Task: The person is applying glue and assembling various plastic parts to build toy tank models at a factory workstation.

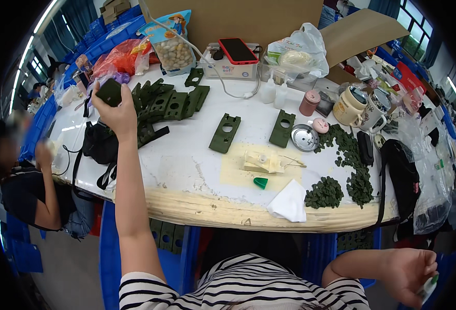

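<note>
Beyond the bench's near edge at lower right, I see the right hand point(410, 273), its fingers curled around a small white-and-green object point(428, 289), partly hidden. Under the white-topped bench point(189, 142), dark green slotted parts point(166, 238) lie within a blue plastic bin point(189, 253). Near the front edge I note a folded white cloth point(289, 201), a green tapered cap point(260, 183) and heaps of small dark green chips point(325, 194). Behind these sit a cream-coloured block point(261, 161) and two flat dark green plates point(277, 135) with holes, set apart. Farther left, I have the left hand point(119, 114) raised, thumb and fingers closed on a dark green block-like part point(109, 94), near a pile of dark green pieces point(175, 105). At the back, a red-edged black phone point(238, 50) rests on a translucent box point(230, 71).
</note>
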{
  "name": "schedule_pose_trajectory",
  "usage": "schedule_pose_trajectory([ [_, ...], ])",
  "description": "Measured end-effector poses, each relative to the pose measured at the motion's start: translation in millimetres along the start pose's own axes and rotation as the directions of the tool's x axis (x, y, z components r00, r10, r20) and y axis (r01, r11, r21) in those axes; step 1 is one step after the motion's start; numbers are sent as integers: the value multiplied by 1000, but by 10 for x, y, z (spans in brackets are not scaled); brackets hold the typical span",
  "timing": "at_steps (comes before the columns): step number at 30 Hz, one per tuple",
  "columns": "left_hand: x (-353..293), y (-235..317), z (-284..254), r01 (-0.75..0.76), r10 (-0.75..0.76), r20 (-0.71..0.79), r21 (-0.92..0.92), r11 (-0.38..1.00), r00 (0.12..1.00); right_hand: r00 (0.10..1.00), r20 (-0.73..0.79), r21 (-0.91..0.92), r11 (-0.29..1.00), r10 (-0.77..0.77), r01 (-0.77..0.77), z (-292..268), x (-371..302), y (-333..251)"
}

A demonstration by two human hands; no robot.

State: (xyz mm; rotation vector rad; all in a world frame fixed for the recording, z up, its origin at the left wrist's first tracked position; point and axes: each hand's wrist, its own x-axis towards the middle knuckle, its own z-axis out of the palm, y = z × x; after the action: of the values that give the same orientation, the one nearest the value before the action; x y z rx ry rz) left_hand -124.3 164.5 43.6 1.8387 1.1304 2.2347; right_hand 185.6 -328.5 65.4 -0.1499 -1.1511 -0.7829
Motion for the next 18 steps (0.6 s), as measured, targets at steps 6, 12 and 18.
schedule_pose_trajectory([
  [6,-584,1075,-190,577,-221,705,-316,753,674,289,487,-758,563,824,-329,728,-877,661],
  [12,-534,1332,143,844,-206,888,-287,453,412,961,103,-303,928,258,-217,813,-407,744],
  [18,-716,1353,382,980,66,981,-186,77,181,544,510,-470,746,666,-472,1095,-1061,1398],
])
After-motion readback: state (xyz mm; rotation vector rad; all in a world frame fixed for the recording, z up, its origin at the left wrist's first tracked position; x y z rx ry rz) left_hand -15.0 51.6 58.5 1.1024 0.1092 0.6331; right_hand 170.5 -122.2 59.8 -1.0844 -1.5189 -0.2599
